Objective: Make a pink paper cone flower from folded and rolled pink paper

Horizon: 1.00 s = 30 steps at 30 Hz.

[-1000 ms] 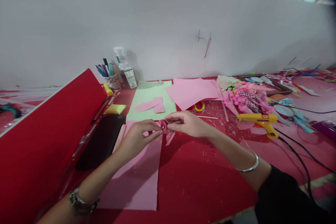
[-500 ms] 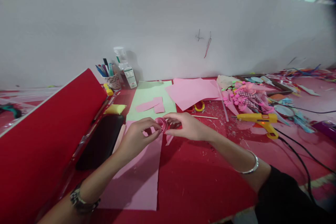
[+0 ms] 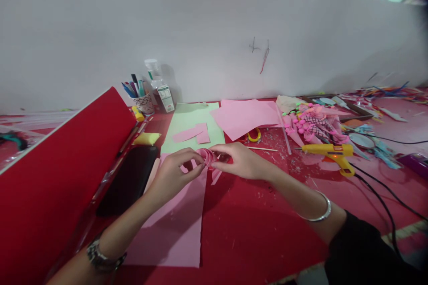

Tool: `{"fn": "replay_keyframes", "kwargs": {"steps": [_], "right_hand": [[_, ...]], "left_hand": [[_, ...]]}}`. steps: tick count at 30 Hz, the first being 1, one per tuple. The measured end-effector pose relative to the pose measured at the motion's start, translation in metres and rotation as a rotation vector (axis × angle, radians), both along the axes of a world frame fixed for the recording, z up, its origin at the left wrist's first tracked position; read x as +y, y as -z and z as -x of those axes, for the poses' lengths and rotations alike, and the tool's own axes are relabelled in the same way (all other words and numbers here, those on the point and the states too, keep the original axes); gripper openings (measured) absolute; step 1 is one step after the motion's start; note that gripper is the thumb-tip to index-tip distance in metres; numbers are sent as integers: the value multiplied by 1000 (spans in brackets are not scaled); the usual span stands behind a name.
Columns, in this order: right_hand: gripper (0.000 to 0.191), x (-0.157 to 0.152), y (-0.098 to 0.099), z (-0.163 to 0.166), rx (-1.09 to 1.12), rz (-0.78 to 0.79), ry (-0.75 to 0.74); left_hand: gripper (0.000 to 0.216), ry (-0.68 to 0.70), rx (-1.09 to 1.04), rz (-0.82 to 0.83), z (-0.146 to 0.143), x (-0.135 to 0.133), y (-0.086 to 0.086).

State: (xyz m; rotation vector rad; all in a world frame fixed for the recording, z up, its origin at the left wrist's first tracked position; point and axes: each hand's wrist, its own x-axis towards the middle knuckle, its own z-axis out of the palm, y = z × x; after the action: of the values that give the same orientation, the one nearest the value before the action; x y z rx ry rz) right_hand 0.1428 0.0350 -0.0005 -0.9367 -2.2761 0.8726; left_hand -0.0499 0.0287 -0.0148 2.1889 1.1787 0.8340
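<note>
- Pink paper coil [image 3: 206,156] is held up in the air between both hands, just above the near pink sheet [image 3: 177,227] on the red worktop [image 3: 261,231].
- The left hand [image 3: 174,173] comes in from 7 o'clock. Its fingers [image 3: 191,154] pinch the left side of the coil, thumb below and pointer on top.
- The right hand [image 3: 239,160] comes in from 4 o'clock. Its fingers [image 3: 221,147] pinch the right side of the coil. A loose tail of the strip hangs down under it.
- The coil looks loose, and you can see its rings. I think it could spring open if one pinch goes soft, because curled paper wants to uncurl.
- A squeeze that is too hard could squash the rings flat or put a crease in them.
- A yellow glue gun [image 3: 331,151] lies at 3 o'clock from the hands, well apart. A small orange light glows on it, so it may be hot.
- Its black cord [image 3: 377,196] runs past the right arm. An arm that snags the cord could drag the gun.
- At 12 o'clock lies a green sheet [image 3: 190,122] with pink scraps on it.
- At 1 o'clock, yellow scissors [image 3: 254,135] peek out from under a far pink sheet [image 3: 244,118].
- At 9 o'clock sit a black pouch [image 3: 129,178] and a tilted red board [image 3: 60,164].
- At 11 o'clock stands a cup of pens [image 3: 142,100].
</note>
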Motion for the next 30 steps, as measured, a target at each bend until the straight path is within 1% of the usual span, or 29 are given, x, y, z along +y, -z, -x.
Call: {"fn": "replay_keyframes", "kwargs": {"steps": [4, 8, 11, 14, 20, 27, 30], "right_hand": [[29, 1, -5, -7, -35, 26, -60], [32, 1, -12, -14, -79, 51, -139], [34, 1, -12, -15, -117, 16, -108], [28, 1, -8, -12, -159, -62, -40], [15, 5, -1, -9, -251, -225, 127], [14, 7, 0, -13, -359, -317, 234], [16, 8, 0, -14, -385, -336, 251]], "left_hand": [[7, 45, 10, 10, 2, 0, -3], [8, 159, 30, -15, 5, 3, -5], [9, 229, 85, -64, 7, 5, -3], [10, 257, 161, -114, 9, 7, 0], [10, 219, 270, -164, 12, 8, 2], [9, 135, 294, -184, 22, 18, 2], [9, 97, 297, -195, 25, 20, 2]]}}
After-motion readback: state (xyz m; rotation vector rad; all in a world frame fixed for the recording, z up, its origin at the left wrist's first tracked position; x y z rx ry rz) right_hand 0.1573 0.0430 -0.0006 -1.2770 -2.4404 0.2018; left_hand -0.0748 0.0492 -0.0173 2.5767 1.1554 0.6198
